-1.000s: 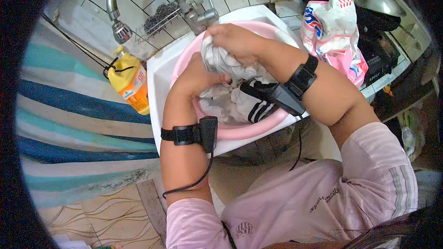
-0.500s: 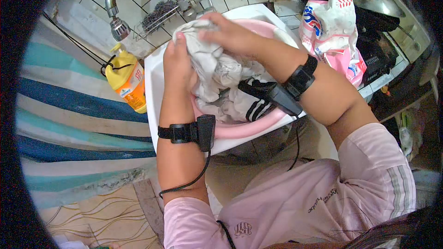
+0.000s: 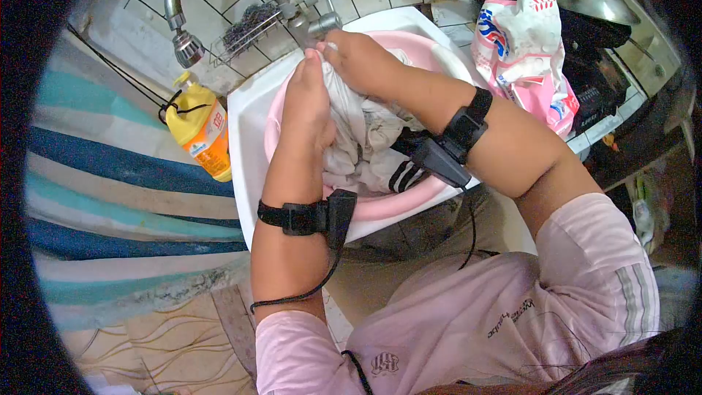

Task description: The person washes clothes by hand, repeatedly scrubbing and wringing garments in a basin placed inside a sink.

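A wet white garment [image 3: 347, 113] is bunched between my two hands, its folds hanging into a pink basin [image 3: 373, 208]. My left hand [image 3: 311, 95] grips its left side, with the thumb uppermost. On the far right side of the cloth, my right hand [image 3: 355, 58] is closed, knuckles up and fingertips largely hidden. Below them, more white laundry lies in the basin, including a piece with black and white stripes [image 3: 411, 172] by my right forearm.
The basin sits in a white sink [image 3: 245, 113]. A chrome faucet [image 3: 189, 47] and a wire rack with a scouring pad [image 3: 252, 22] are behind it. A yellow bottle [image 3: 197, 128] stands left; a detergent bag [image 3: 519, 44] and pans [image 3: 592, 4] are right.
Both hands have drawn the garment down and slightly right, uncovering the faucet handle. The left hand has turned inward, and the right hand's fingers have curled in.
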Demonstrator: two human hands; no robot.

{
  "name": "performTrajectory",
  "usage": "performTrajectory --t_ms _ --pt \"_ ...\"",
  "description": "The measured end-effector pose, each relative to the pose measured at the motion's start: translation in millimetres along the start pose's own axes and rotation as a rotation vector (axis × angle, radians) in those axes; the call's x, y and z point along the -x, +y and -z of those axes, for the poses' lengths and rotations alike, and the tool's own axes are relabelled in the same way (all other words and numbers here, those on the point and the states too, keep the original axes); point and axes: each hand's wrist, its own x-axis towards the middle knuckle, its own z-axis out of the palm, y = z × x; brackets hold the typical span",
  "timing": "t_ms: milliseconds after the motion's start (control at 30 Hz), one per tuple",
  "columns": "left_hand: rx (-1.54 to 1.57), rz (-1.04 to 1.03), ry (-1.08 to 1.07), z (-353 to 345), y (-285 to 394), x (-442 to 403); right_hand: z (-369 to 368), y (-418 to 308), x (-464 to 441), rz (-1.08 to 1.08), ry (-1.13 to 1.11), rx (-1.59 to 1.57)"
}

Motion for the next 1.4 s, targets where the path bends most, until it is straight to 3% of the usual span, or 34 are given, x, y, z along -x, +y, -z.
performTrajectory --t_ms 67,133,167,233,300,367,400,533,600,633,700,833,933,1033,1067,1167,1333,1400 --pt "-0.059 0.055 0.076 3.2 2.6 1.0 -1.8 -5.0 7.0 -0.030 0.005 -0.033" --pt "-0.011 0.136 0.134 -3.7 17.1 12.5 -2.9 -21.6 18.7 0.319 -0.021 -0.063" --pt "0.040 0.218 0.193 -5.2 22.0 16.6 -2.0 -23.3 17.0 0.322 -0.025 -0.064" --pt "0.016 0.182 0.148 6.7 6.9 6.1 0.1 -22.4 13.3 0.233 -0.127 -0.038" --pt "-0.006 0.142 0.098 15.5 -9.5 -4.0 -3.1 -2.5 3.0 0.163 -0.090 -0.009" --pt "-0.122 0.195 -0.008 18.3 -18.5 -11.8 -4.5 14.4 -3.6 -0.106 -0.069 0.126" --pt "-0.060 0.224 -0.001 14.7 -15.8 -13.6 -1.6 9.4 -2.1 -0.114 -0.066 0.115" --pt "0.032 0.209 0.036 6.9 -2.0 -2.0 4.9 -24.7 16.9 0.050 -0.005 0.054" --pt "0.083 0.384 0.076 10.1 9.8 3.2 6.4 -42.9 21.6 0.205 -0.236 0.082" --pt "0.088 0.383 0.082 6.2 11.1 6.9 3.8 -36.8 17.7 0.208 -0.243 0.081" --pt "0.064 0.230 0.003 -6.7 10.1 12.6 1.7 -18.9 5.1 0.116 -0.049 0.093" --pt "0.070 0.250 -0.033 6.3 -8.5 -5.5 8.6 -13.3 4.7 -0.066 0.008 0.070" --pt "0.057 0.197 0.032 9.4 -8.1 -6.9 6.0 -31.8 18.8 0.168 -0.112 0.092" --pt "0.198 0.294 0.012 3.2 4.0 5.0 4.6 -30.4 15.6 0.183 -0.098 0.095" --pt "0.175 0.281 0.046 -2.5 4.8 7.2 2.6 -24.4 11.0 0.124 -0.001 0.094" --pt "0.083 0.260 0.089 -1.5 0.0 2.7 1.7 8.4 -1.4 0.005 -0.029 0.059" --pt "0.241 0.121 0.001 9.1 1.9 -3.7 6.7 16.7 -2.7 -0.175 -0.090 -0.003" --pt "0.231 0.078 0.078 20.2 3.7 -9.2 7.2 15.4 -5.7 -0.328 -0.080 -0.211"
